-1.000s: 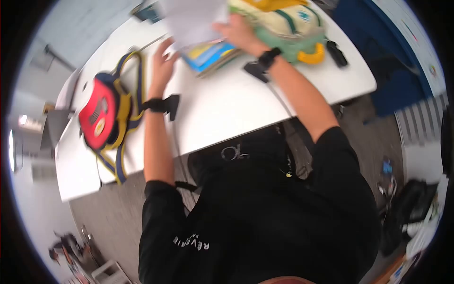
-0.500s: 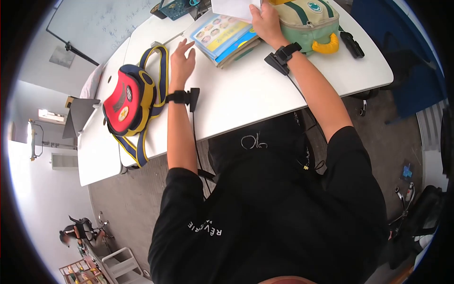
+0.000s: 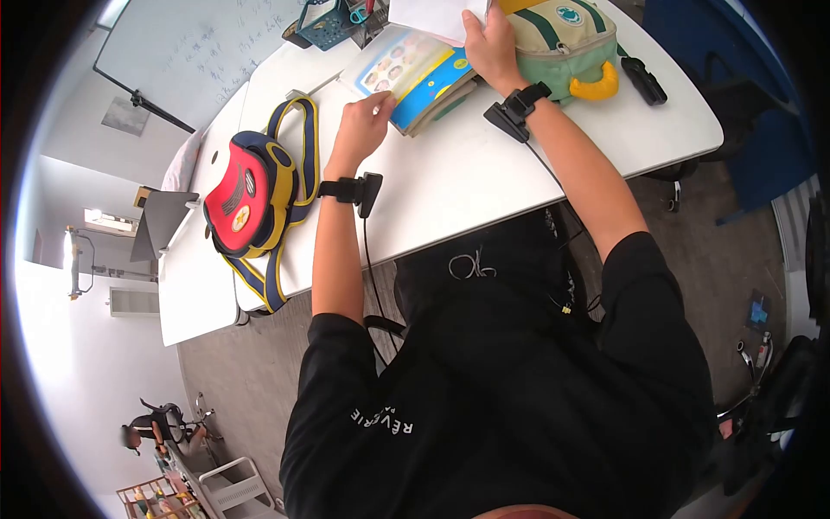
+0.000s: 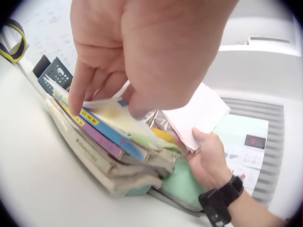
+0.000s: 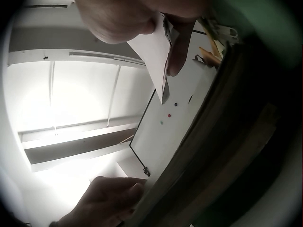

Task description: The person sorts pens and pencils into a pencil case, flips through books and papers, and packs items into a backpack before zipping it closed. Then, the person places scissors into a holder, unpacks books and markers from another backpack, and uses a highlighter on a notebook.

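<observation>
My right hand (image 3: pixel 493 50) grips a booklet with white pages (image 3: pixel 425 16) by its edge, raised above the far part of the table. In the left wrist view the booklet (image 4: pixel 199 116) has a thin pinkish edge. My left hand (image 3: pixel 361 131) pinches the near left corner of the top book (image 3: pixel 428 85), which has a blue and yellow cover with small round pictures. That book lies on a stack of books (image 4: pixel 90 146), their spines facing the left wrist camera. Beside the stack, by my right hand, is a green and cream bag (image 3: pixel 566 43) with a yellow handle.
A red and navy backpack (image 3: pixel 238 203) with yellow-edged straps lies on the white table (image 3: pixel 432 190) to the left. A blue basket (image 3: pixel 324 24) stands at the back. To the right is a black object (image 3: pixel 644 80). A cable runs from each wrist camera.
My left hand has moved right from beside the stack to the top book's corner, its spread fingers now closed on it. The right hand keeps holding the white booklet over the stack's far side.
</observation>
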The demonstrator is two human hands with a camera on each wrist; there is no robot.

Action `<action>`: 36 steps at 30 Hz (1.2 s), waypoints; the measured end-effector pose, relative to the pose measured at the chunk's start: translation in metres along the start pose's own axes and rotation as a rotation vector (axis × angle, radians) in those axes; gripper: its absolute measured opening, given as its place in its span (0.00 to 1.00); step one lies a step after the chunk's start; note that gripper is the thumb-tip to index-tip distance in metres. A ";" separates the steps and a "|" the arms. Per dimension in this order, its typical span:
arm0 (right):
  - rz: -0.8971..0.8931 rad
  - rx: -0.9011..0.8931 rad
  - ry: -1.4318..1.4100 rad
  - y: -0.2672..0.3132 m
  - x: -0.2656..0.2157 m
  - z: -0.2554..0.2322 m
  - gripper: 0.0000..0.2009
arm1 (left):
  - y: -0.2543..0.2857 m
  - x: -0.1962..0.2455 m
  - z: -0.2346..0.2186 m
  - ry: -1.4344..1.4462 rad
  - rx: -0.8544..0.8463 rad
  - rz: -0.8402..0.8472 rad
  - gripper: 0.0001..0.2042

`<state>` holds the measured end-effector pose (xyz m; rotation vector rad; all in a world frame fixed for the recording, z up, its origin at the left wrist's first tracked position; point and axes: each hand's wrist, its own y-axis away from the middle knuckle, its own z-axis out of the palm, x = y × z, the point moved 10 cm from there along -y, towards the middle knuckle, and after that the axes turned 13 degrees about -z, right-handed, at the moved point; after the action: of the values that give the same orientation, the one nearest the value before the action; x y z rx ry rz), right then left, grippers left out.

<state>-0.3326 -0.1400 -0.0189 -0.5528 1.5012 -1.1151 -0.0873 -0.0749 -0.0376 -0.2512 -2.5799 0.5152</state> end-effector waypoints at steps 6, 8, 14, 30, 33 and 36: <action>0.018 0.058 -0.031 0.000 -0.008 -0.007 0.19 | 0.005 -0.011 -0.004 0.018 -0.051 -0.108 0.12; -0.012 0.091 -0.039 -0.002 -0.012 -0.009 0.19 | 0.008 -0.004 -0.005 0.068 -0.061 -0.022 0.13; -0.008 0.072 -0.036 -0.001 -0.007 -0.009 0.20 | 0.024 0.019 -0.016 0.009 -0.178 0.147 0.19; 0.055 -0.039 -0.046 0.004 -0.018 0.009 0.17 | -0.033 -0.040 -0.008 -0.187 -0.199 0.195 0.29; 0.031 -0.091 -0.124 -0.004 -0.027 0.023 0.17 | -0.042 -0.042 -0.004 -0.144 -0.346 0.000 0.27; -0.017 -0.126 -0.078 -0.006 -0.019 0.033 0.14 | -0.043 -0.052 0.002 -0.161 -0.442 -0.166 0.25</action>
<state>-0.2975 -0.1377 -0.0019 -0.6892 1.5080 -1.0060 -0.0476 -0.1290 -0.0444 -0.1441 -2.8159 -0.1051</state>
